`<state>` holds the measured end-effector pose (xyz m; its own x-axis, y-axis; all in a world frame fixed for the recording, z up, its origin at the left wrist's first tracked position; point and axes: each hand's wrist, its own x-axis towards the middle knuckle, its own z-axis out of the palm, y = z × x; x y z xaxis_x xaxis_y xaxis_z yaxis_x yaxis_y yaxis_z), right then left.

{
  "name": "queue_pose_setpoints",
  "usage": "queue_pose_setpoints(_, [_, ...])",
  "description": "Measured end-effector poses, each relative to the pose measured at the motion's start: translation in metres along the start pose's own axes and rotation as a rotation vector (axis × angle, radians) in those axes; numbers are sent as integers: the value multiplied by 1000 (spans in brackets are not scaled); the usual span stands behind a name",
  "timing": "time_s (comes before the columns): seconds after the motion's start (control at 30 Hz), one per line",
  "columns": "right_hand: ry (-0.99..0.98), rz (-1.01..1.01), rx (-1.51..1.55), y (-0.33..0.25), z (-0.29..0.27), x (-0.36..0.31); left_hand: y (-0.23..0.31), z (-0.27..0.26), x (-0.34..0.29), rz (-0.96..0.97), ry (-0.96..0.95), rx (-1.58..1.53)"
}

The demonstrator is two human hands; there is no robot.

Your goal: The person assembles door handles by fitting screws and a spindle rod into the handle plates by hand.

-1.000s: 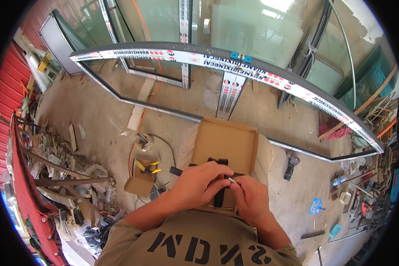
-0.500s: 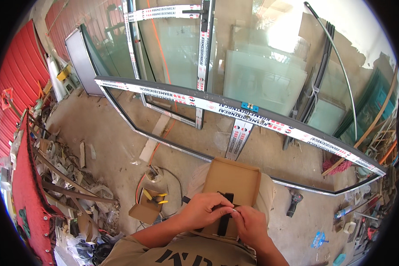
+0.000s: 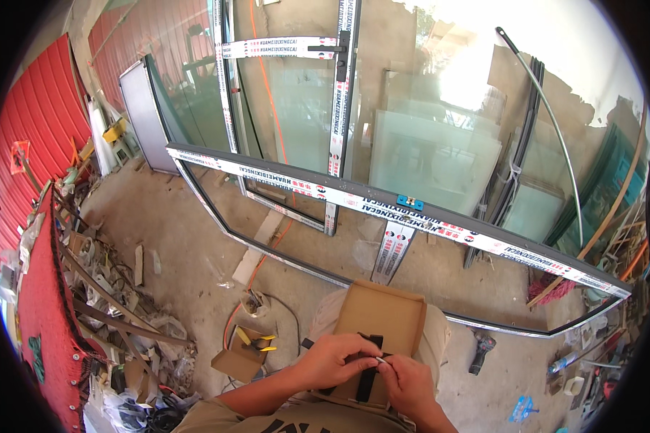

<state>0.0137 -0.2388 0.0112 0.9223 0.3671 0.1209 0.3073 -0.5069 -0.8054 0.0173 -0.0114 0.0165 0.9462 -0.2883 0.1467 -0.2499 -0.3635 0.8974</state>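
Observation:
An open cardboard box (image 3: 383, 310) rests on my lap with its lid folded back, away from me. Over it my left hand (image 3: 337, 361) and my right hand (image 3: 406, 381) meet, fingertips pinched together. Between them shows a small silvery piece (image 3: 380, 359), perhaps a screw or pin, too small to name surely. Both hands appear to grip it. Beneath the fingers lies a long black fitting (image 3: 366, 384) in the box, partly covered by my hands. More black parts in the box are mostly hidden.
A large frame (image 3: 455, 220) with taped film and a blue clip stands before my knees. On the floor are a cordless drill (image 3: 479, 352) at right and a small carton (image 3: 237, 356) with yellow-handled pliers at left. Scrap heaps line both sides; glass panes (image 3: 433, 151) lean behind.
The whole view has shifted, so frame, box and hands sit lower in the picture. My hands stay pinched together over the box, and the silvery piece shows a little more clearly.

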Motion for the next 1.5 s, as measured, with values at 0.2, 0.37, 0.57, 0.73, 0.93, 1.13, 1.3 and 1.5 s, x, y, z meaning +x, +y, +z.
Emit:
queue_pose_setpoints(0.2, [-11, 2, -9, -4, 1, -2, -3, -2, -3, -84, -46, 3])
queue_pose_setpoints(0.37, [5, -22, 3, 0, 1, -2, -4, 0, -4, -12, -8, 12])
queue_pose_setpoints(0.57, [-16, -8, 0, 1, 2, -3, -1, -1, -4, -50, -38, 5])
queue_pose_setpoints(0.73, [-24, -27, -3, 3, 1, -5, 2, -3, -4, -57, -70, 32])
queue_pose_setpoints(0.93, [16, -44, 8, 2, 2, -6, 3, 4, -6, -137, 14, -70])
queue_pose_setpoints(1.13, [-10, -39, -14, 1, 1, -6, -1, 5, -9, -117, -34, 4])
queue_pose_setpoints(1.3, [5, -43, -16, 1, 1, -7, -2, 8, -10, 6, 34, -30])
queue_pose_setpoints(1.5, [-11, -40, -28, 0, 0, -8, 2, 8, -12, -131, 17, -86])
